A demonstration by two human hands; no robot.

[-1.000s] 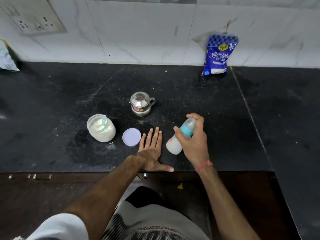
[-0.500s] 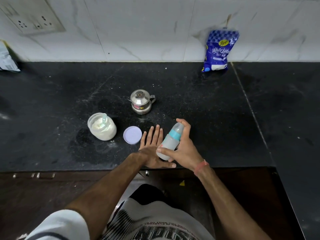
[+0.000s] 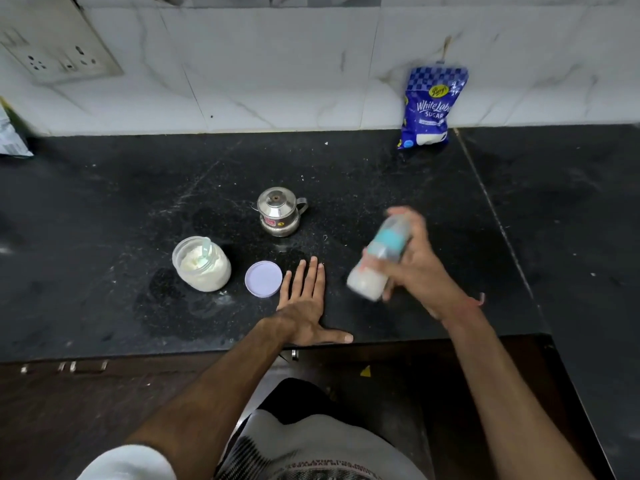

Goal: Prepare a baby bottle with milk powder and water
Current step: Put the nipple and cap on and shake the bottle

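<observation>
Baby bottle (image 3: 379,259) is sitting tilted in the right hand (image 3: 415,268), teal collar up and far, milky white base down and near, held clear above the black tabletop (image 3: 104,209) and blurred. The right hand's fingers are curling round the bottle's upper part, with the forearm reaching in from the near right. The left hand (image 3: 304,306) is lying flat, palm down, on the tabletop near its front edge, fingers straight and pointing far, thumb stretched out to the right, holding nothing. Just left of its fingertips a lilac lid (image 3: 263,279) is lying flat. Further left an open powder jar (image 3: 201,264) is standing with a scoop (image 3: 206,249) inside. A small steel pot (image 3: 280,211) is standing beyond them, and a blue sugar bag (image 3: 431,107) is leaning against the far wall.
</observation>
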